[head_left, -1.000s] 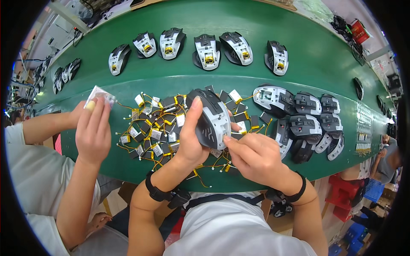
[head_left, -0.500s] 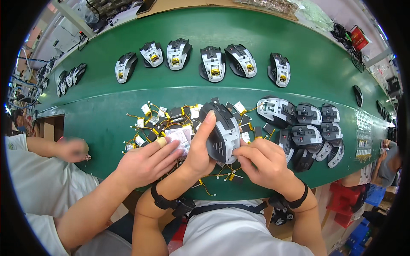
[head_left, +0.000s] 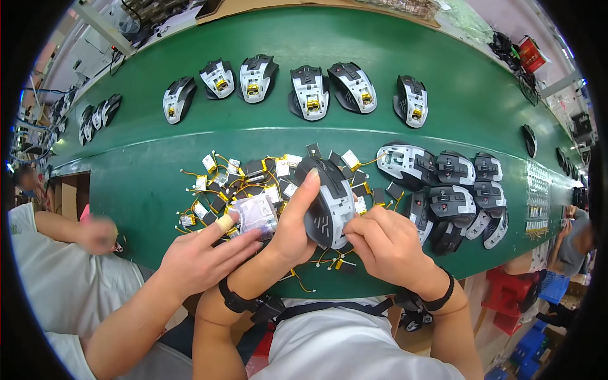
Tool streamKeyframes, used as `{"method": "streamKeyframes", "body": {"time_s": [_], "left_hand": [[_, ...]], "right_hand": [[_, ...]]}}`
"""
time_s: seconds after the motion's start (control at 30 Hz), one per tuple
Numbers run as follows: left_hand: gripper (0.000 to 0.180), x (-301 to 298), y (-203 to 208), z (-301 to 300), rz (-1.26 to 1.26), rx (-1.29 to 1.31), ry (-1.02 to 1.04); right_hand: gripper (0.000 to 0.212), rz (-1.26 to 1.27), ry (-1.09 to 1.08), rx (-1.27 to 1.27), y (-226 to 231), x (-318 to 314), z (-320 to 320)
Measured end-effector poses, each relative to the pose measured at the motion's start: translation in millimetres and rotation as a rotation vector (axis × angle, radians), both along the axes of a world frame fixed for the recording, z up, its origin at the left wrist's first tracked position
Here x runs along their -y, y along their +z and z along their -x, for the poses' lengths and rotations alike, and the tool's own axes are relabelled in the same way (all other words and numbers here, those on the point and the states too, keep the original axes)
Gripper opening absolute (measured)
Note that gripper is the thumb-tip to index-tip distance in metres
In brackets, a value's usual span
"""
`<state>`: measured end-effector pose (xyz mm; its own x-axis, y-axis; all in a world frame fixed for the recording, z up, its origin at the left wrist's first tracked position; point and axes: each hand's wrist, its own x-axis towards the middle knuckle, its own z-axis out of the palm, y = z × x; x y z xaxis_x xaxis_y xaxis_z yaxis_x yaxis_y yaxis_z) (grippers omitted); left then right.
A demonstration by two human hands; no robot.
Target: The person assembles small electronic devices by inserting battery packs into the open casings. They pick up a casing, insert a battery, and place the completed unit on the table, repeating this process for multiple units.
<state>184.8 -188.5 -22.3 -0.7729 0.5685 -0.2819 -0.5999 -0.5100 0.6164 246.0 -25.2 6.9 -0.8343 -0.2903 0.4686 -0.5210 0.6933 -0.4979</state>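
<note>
A black and grey computer mouse (head_left: 334, 206) stands tilted up in my left hand (head_left: 292, 231), the thumb lying along its dark side and the fingers behind it. My right hand (head_left: 394, 246) is closed in a pinch at the mouse's lower right edge; whatever its fingertips hold is hidden. Under and around the mouse lies a loose pile of small batteries with thin wires (head_left: 237, 174), some silver-white, some black. Beside my left wrist, a co-worker's hand (head_left: 206, 250) with a wrapped finger reaches to a clear plastic bag (head_left: 254, 214) on the pile.
Several opened mice (head_left: 312, 95) with yellow batteries inside stand in a row across the green table (head_left: 209, 142). More mice (head_left: 453, 202) crowd together to my right. Beyond them are rows of small parts (head_left: 538, 196). The co-worker's other hand (head_left: 99, 235) is blurred at the left.
The co-worker's hand beside mine has shifted slightly left and down, showing more of the plastic bag. My hands keep nearly the same hold at the mouse. The whole view has shifted slightly.
</note>
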Motion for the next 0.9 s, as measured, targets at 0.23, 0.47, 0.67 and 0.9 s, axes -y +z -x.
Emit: {"method": "streamKeyframes", "body": {"time_s": [0.23, 0.47, 0.67, 0.9], "left_hand": [[0.050, -1.7, -7.8, -7.7, 0.117, -0.090, 0.030], [0.059, 1.0, -4.9, -8.7, 0.041, -0.115, -0.038], [0.066, -2.6, -2.2, -5.5, -0.067, -0.054, 0.007], [0.069, -5.5, -2.0, -6.6, -0.128, -0.054, 0.033]], "right_hand": [[0.017, -0.185, -0.014, -0.035, 0.3, -3.3, -3.4], [0.018, -0.085, 0.037, -0.060, 2.4, -4.4, -0.3], [0.015, 0.077, -0.084, 0.035, 0.2, 2.4, -2.8], [0.016, 0.268, -0.135, 0.071, -6.0, 6.1, -6.9]]}}
